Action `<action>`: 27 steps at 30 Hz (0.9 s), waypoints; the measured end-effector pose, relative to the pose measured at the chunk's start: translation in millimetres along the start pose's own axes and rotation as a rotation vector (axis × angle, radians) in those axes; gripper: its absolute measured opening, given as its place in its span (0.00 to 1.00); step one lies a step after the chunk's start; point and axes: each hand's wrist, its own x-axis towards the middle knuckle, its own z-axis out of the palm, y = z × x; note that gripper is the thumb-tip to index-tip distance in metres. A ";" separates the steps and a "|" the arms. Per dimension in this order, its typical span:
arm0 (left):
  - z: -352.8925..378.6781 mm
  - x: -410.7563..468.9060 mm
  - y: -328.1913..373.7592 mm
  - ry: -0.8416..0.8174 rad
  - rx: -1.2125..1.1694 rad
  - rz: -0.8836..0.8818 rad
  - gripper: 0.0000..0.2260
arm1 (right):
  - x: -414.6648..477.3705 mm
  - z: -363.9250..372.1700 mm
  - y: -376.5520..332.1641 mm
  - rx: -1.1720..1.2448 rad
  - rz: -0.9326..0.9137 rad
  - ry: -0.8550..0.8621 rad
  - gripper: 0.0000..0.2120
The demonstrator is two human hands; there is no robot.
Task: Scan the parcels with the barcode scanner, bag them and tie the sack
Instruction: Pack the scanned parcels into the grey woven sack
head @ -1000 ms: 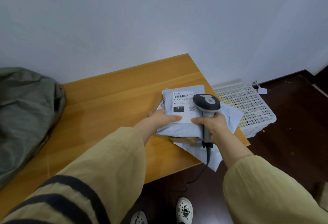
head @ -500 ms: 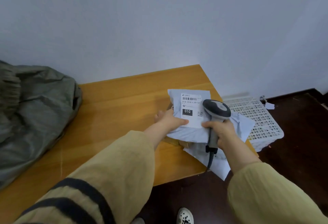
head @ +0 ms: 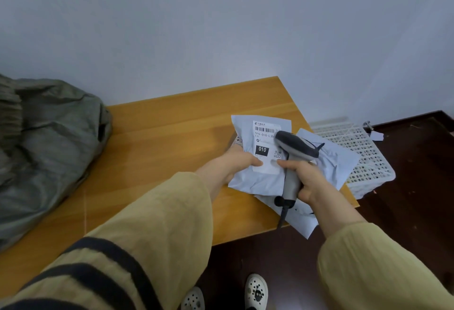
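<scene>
A pale blue parcel [head: 248, 182] with a white label marked 010 lies on top of a small pile at the right end of the wooden table [head: 157, 142]. My left hand [head: 233, 162] grips its left edge, thumb on the label. My right hand [head: 307, 179] holds the grey barcode scanner [head: 294, 152] by its handle, head tilted left over the label's barcode. More pale parcels [head: 341, 160] lie underneath and hang over the table's right edge. The grey-green sack [head: 46, 142] slumps at the table's left end.
A white perforated plastic crate [head: 363, 152] stands on the dark floor right of the table. The scanner's cable [head: 282, 219] hangs off the front edge. A pale wall runs behind the table. My two white shoes [head: 256, 292] show below.
The scanner's head has swung left and tipped over the label's barcode. My left hand keeps its grip on the parcel. The camera has shifted, bringing the sack further into view.
</scene>
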 end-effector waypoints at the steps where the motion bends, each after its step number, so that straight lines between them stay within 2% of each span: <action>1: -1.6 -2.0 3.7 0.006 0.003 0.012 0.16 | -4.0 0.6 -2.7 0.005 -0.028 0.011 0.17; 7: -23.5 -36.6 47.0 0.019 0.042 0.177 0.17 | -50.4 16.1 -36.9 0.013 -0.259 0.052 0.16; 10: -54.2 -72.2 74.2 0.063 0.008 0.291 0.15 | -83.4 46.3 -64.5 0.009 -0.405 -0.005 0.15; 14: -124.1 -132.2 95.4 0.187 -0.062 0.431 0.10 | -126.5 116.1 -91.2 -0.023 -0.542 -0.185 0.16; 17: -187.8 -185.3 94.5 0.322 -0.092 0.514 0.10 | -157.3 184.1 -95.3 -0.056 -0.583 -0.345 0.13; 27: -372.3 -352.1 22.2 0.852 -0.298 0.632 0.14 | -265.4 415.5 -55.1 -0.212 -0.558 -0.888 0.12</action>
